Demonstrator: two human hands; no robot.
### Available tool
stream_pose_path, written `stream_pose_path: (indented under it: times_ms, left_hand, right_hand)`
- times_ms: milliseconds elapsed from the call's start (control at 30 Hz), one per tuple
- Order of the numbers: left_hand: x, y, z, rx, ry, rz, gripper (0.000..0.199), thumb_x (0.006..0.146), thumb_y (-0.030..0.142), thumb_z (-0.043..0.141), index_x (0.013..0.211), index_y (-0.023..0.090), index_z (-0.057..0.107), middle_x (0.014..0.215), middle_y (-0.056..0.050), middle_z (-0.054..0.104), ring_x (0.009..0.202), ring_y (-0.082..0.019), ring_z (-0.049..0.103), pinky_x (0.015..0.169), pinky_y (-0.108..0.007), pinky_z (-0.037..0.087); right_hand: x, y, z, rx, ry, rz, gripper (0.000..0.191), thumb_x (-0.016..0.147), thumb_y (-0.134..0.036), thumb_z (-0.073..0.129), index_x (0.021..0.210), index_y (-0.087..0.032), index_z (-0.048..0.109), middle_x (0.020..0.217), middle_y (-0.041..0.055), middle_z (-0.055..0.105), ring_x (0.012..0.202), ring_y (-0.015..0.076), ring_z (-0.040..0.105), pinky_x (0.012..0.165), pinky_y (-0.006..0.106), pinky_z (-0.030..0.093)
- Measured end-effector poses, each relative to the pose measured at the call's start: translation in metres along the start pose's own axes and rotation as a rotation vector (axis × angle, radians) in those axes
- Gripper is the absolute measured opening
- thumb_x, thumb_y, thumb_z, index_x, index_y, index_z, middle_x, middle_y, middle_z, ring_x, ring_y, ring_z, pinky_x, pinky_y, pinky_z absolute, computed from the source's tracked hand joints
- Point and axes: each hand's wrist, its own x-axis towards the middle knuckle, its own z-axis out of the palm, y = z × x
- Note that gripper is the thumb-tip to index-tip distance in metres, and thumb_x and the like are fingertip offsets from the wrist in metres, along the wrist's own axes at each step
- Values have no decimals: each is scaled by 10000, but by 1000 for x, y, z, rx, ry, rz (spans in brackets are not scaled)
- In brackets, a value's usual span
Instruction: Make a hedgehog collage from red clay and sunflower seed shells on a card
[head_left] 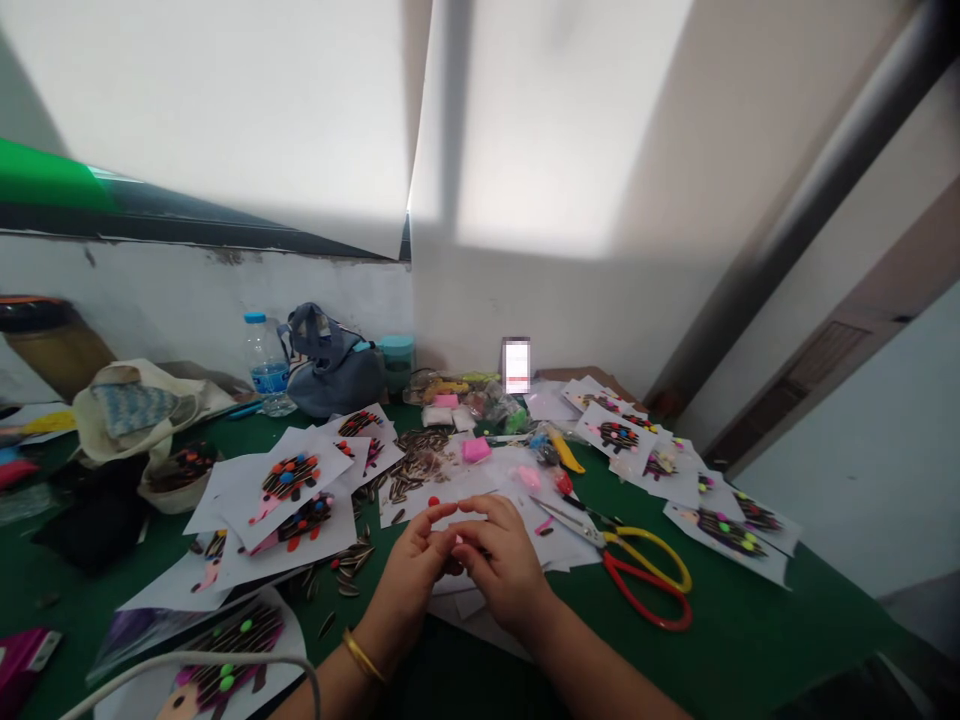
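My left hand (415, 562), a gold bangle on its wrist, meets my right hand (504, 560) fingertip to fingertip over white paper sheets (576, 548). Both hands are closed, thumbs and forefingers curled together. Whatever they pinch is tiny or hidden; a faint pink spot shows between the thumbs. Just beyond my left fingertips is a small red ball (433, 501). Past the hands lie a pink clay block (475, 450) and a heap of striped sunflower seeds (420, 462). To the right, scissors (604, 540) with one yellow and one red handle lie with blades toward the paper.
Hedgehog pictures on paper (289, 478) are piled at left, with more pictures (619, 435) at right. Along the wall stand a water bottle (268, 375), a blue bag (334, 370) and a lidded cup (397, 365). A cable (195, 657) crosses the near left.
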Motion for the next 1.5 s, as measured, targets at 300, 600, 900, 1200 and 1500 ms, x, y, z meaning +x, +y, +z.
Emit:
stream_pose_path:
  times_ms: [300, 600, 900, 1200, 1500]
  left_hand:
    - [-5, 10, 6, 350, -57, 16, 375, 744, 521, 691, 725, 146, 687, 657, -11, 619, 615, -132, 508, 574, -233, 371]
    - [-9, 13, 8, 447, -50, 179, 440, 798, 583, 583, 604, 188, 587, 591, 8, 529, 604, -154, 470, 616, -267, 395]
    - [-7, 15, 9, 400, -57, 122, 331, 720, 499, 709, 790, 177, 729, 715, -28, 660, 645, -161, 520, 628, -258, 413]
    - [-7, 11, 5, 477, -32, 193, 499, 774, 636, 564, 594, 179, 650, 575, -17, 566, 585, -161, 467, 592, -271, 380]
    - [-9, 16, 8, 378, -31, 129, 333, 735, 504, 687, 657, 179, 694, 626, -18, 629, 612, -159, 513, 633, -260, 416]
  right_hand:
    - [-3, 11, -3, 3, 44, -10, 54, 847, -216, 635, 863, -242, 680, 1091, 60, 626, 1082, 243, 528, 939, 415, 427]
    - [-2, 8, -8, 136, -52, -69, 230, 935, -284, 527, 1124, -239, 651, 1132, 70, 646, 1099, 221, 537, 974, 403, 430]
    - [-2, 10, -4, 58, 24, -34, 95, 841, -232, 665, 933, -242, 685, 1035, 56, 664, 1039, 231, 556, 914, 396, 459]
    - [-3, 9, -5, 140, 8, -73, 140, 914, -284, 571, 995, -244, 678, 1022, 65, 665, 1031, 232, 565, 914, 414, 467]
    - [-3, 10, -4, 103, 53, -62, 135, 872, -273, 637, 995, -241, 682, 967, 59, 664, 980, 231, 578, 866, 402, 482]
